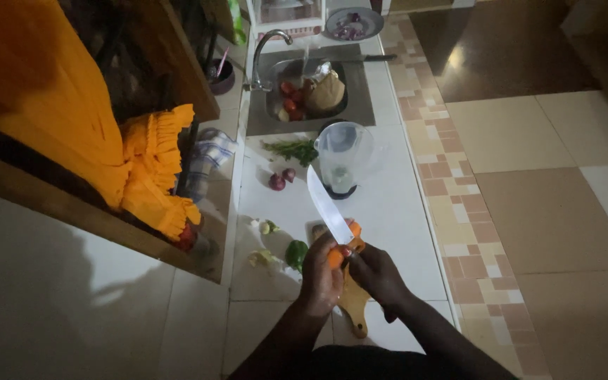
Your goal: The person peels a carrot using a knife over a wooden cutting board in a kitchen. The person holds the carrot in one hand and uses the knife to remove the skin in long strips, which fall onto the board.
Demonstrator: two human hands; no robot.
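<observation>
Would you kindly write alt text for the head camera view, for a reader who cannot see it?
Over a white countertop, the left hand holds a carrot while the right hand holds a large knife against it, above a wooden cutting board. Behind are a blender jug, red onions, herbs and a sink with vegetables.

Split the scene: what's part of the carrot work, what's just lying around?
In use:
left hand holding the carrot
right hand holding the knife
wooden cutting board under the hands

Lying about:
green pepper
two red onions
herbs
blender jug
sink with tomatoes
checked cloth
</observation>
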